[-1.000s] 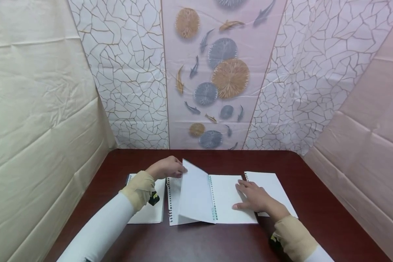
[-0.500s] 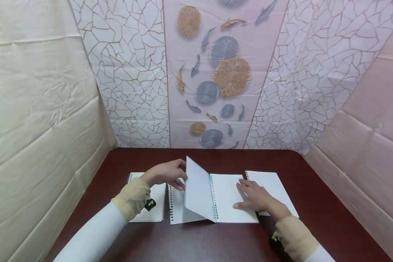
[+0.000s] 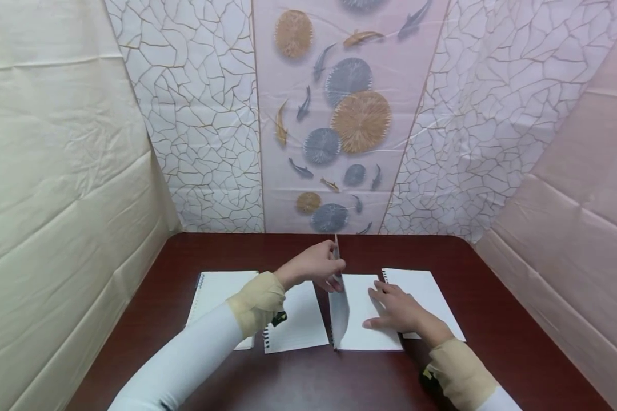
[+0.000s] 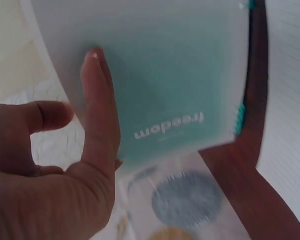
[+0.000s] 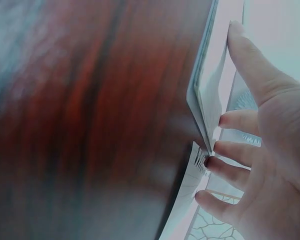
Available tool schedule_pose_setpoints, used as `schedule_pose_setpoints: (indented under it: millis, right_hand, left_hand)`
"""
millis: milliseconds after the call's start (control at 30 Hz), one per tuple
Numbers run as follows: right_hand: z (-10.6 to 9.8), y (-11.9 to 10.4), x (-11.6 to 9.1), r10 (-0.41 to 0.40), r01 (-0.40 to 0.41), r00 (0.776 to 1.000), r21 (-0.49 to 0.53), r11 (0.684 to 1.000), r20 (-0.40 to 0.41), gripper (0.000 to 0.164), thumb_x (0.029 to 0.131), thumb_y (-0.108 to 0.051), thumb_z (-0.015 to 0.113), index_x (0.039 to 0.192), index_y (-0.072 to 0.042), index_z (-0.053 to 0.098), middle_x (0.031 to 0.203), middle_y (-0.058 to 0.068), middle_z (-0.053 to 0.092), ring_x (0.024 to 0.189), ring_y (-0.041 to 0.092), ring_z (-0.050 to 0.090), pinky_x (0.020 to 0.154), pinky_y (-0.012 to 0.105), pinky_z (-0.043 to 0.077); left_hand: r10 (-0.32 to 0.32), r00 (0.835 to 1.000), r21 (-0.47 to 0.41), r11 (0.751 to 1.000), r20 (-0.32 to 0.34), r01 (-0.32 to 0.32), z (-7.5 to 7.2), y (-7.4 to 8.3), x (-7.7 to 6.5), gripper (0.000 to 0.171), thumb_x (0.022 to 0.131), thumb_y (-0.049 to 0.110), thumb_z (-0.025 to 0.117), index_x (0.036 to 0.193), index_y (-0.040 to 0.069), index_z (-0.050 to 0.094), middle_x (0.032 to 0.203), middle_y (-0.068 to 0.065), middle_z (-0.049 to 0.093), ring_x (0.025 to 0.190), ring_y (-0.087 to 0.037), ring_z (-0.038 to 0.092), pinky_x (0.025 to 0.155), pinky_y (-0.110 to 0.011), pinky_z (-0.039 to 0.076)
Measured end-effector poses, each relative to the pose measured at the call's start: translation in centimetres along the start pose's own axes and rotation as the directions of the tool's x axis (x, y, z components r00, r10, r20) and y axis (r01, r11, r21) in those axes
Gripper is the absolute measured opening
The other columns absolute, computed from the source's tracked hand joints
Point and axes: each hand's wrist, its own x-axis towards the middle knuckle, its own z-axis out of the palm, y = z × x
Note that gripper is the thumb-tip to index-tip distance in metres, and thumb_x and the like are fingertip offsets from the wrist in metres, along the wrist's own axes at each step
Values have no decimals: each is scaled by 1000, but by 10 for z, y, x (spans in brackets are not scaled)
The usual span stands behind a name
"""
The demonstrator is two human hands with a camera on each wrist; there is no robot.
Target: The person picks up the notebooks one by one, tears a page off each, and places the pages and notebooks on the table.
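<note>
My left hand (image 3: 316,265) is at the upright cover (image 3: 340,314) of a spiral notebook, fingers around the cover's free edge. In the left wrist view the thumb lies straight against the teal face of the cover, which reads "freedom" upside down, and the index fingertip is right at its edge. My right hand (image 3: 398,308) is spread over the notebook's white right-hand page (image 3: 362,337); the right wrist view shows its thumb on this notebook and lower fingers reaching toward the neighbouring pad.
Left of the notebook lies a sheet (image 3: 300,325) with torn punch holes, then another open notebook (image 3: 226,282) partly behind the left arm. A white pad (image 3: 427,285) lies to the right. All rest on a dark red-brown table (image 3: 226,251) between hung cloths.
My left hand has moved right, swinging the cover from leaning left to nearly upright. The torn-edged sheet beneath is now uncovered. My right hand has stayed in place.
</note>
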Motion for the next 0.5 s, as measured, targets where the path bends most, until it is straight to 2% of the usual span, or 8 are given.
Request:
schedule_pose_setpoints:
  millis: [133, 200, 267, 367, 433, 500]
  right_hand:
    - [-1, -2, 2, -5, 5, 1000, -11, 1000, 4, 90, 87, -54, 84, 151, 3, 55, 160, 29, 43, 144, 54, 42, 106, 72, 42]
    - [-1, -2, 3, -14, 14, 1000, -21, 1000, -3, 87, 87, -49, 85, 152, 1, 55, 160, 29, 43, 143, 53, 43, 103, 74, 44]
    - [-1, -2, 3, -26, 26, 1000, -24, 999, -6, 83, 88, -45, 86, 152, -1, 56, 161, 29, 42, 143, 53, 43, 101, 75, 45]
    - [-2, -2, 2, -39, 39, 999, -19, 999, 1, 72, 94, -39, 80, 153, -6, 56, 163, 26, 40, 145, 53, 41, 100, 75, 45]
    - [-3, -1, 0, -48, 48, 999, -15, 999, 9, 63, 98, -33, 75, 152, -5, 57, 164, 25, 40, 145, 52, 40, 101, 75, 45]
    - [-4, 0, -2, -55, 55, 998, -13, 998, 14, 56, 100, -26, 71, 149, -4, 59, 163, 25, 41, 144, 52, 41, 100, 74, 46]
  left_hand:
    - [-5, 999, 121, 993, -33, 9, 22, 12, 11, 75, 105, 19, 60, 166, 0, 21, 92, -12, 73, 68, -24, 78, 66, -43, 65]
    - [-4, 999, 157, 988, -38, 10, 31, 15, 17, 78, 105, 20, 60, 169, 5, 17, 94, -16, 73, 69, -26, 78, 66, -44, 65]
    - [3, 999, 194, 981, -43, 5, 39, 16, 23, 77, 105, 20, 60, 170, 10, 19, 105, -21, 73, 70, -26, 78, 64, -42, 65]
    - [23, 999, 269, 963, -29, -14, 51, 15, 33, 58, 106, 22, 59, 160, 11, 40, 109, -23, 73, 68, -24, 78, 60, -36, 63]
    - [42, 999, 325, 945, -20, -33, 59, 12, 39, 39, 107, 23, 59, 143, 9, 56, 102, -17, 74, 67, -21, 77, 58, -32, 62]
    - [60, 998, 366, 929, -7, -54, 67, 9, 44, 21, 107, 23, 59, 122, 10, 63, 87, -9, 74, 66, -19, 76, 58, -29, 61]
